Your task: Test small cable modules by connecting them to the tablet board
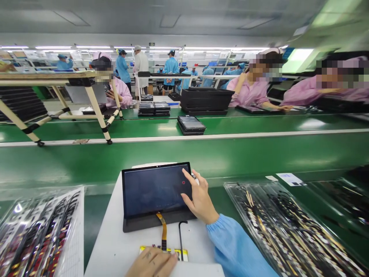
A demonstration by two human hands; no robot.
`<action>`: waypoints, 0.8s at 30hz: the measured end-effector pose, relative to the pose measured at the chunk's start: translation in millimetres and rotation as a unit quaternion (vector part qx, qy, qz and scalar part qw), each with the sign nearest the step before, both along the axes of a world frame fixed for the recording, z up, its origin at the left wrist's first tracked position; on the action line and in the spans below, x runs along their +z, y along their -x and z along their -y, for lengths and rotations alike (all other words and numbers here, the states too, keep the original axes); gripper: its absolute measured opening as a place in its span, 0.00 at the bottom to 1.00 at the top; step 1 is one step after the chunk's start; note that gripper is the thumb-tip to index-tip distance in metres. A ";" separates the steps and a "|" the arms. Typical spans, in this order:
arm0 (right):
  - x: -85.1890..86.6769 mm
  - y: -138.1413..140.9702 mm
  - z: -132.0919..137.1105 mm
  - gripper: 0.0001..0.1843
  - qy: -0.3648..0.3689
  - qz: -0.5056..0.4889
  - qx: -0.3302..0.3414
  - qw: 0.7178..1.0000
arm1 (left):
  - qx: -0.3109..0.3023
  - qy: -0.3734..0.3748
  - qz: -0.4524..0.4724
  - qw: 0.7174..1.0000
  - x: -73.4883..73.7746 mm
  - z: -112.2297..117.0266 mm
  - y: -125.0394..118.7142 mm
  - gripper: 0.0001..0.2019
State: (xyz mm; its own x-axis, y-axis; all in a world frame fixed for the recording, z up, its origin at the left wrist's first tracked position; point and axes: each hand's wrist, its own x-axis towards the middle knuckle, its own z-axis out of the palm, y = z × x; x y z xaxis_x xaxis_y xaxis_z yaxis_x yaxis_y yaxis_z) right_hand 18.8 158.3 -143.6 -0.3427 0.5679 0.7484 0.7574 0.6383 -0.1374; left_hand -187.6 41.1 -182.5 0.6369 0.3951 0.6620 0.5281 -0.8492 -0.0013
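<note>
A dark-screened tablet (155,190) lies tilted on a black backing on a white work pad (109,246). My right hand (199,198) is on its right side, with the index fingertip touching the glass near a small red dot. A gold ribbon cable (163,231) runs from the tablet's lower edge to a small yellow-edged circuit board (178,254). A thin black wire (180,238) lies beside it. My left hand (151,263), cut off by the bottom edge, rests on the board's left end. Its grip is hidden.
Clear plastic trays of black-and-gold flex cables lie on both sides, left (40,234) and right (288,227). A green conveyor belt (184,157) runs across ahead, carrying a stacked tablet (191,125). Co-workers in pink (250,90) sit beyond it.
</note>
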 end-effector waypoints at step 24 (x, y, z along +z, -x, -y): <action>-15.5 -15.8 78.2 0.11 -0.013 0.080 0.001 0.997 | -0.030 0.091 -0.005 0.995 24.3 4.9 1.3 0.23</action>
State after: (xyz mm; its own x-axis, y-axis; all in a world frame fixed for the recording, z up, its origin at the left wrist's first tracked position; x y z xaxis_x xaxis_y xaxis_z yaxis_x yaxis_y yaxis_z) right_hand 34.6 80.1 -159.1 -0.4600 0.5473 0.6992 0.7667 0.6420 0.0018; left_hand -188.9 36.2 -158.2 0.6690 0.4686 0.5769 0.4771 -0.8659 0.1501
